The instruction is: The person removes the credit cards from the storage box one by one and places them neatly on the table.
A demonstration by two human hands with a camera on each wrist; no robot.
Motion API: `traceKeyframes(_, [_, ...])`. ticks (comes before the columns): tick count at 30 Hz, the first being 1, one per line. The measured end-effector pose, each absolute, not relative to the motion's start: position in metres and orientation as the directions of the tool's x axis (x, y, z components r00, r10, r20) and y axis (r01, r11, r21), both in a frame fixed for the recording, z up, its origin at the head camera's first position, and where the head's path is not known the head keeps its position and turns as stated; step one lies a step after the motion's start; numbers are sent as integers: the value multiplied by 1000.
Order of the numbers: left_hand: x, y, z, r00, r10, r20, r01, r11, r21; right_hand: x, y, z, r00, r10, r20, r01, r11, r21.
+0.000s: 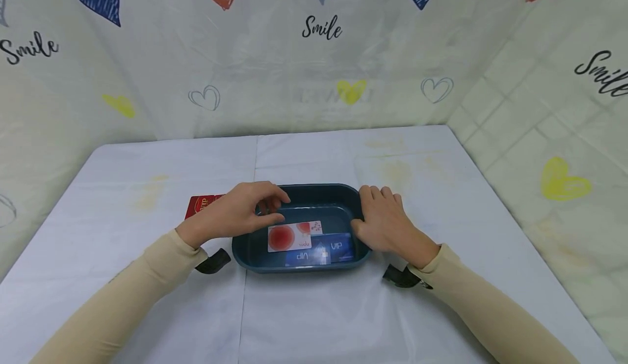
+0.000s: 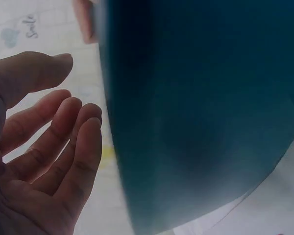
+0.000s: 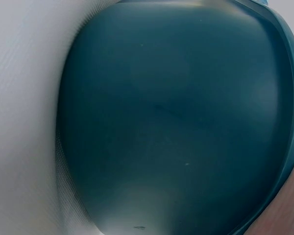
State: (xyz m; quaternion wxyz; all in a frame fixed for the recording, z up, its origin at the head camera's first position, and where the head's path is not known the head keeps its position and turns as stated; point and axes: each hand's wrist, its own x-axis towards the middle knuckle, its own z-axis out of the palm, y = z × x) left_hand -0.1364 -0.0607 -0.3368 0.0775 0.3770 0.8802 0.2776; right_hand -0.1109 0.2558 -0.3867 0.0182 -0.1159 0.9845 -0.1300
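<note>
My left grip (image 1: 240,211) is loosely open: the fingers (image 2: 88,147) bend softly, the thumb stands well away from them, and I have hold of nothing. It hovers over the left part of the tray (image 1: 324,206). My right grip (image 1: 385,219) is closed on the tray's edge, fingers over the rim and thumb on the inner side.

The tray reaches from under my left grip to my right one, a deep blue-green rectangle with rounded corners and smooth, faintly glossy walls. Just below my left thumb, inside it, lies a white card (image 1: 282,237) printed with a red disc; a paler corner with a red pattern shows behind it. Nearer my right grip, shiny blue cards (image 1: 319,249) marked VIP lie flat on the tray's floor. Beyond my left wrist, a red card (image 1: 198,205) rests on the desk (image 1: 314,320), partly hidden by my hand. White, slightly creased cloth covers the desk below both grips.
</note>
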Motion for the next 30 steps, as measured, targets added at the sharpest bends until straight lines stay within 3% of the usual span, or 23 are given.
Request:
traceKeyframes(21, [-138,-46,-364,-644,765,-10,606,518,603,-111,256,-387,-972,-235,-11,-224,940,-257])
traceKeyframes(30, [-136,-43,-369,-651,759,-37,592,537,601,-110,256,-382,-969,-247,-24,-232,936,-266])
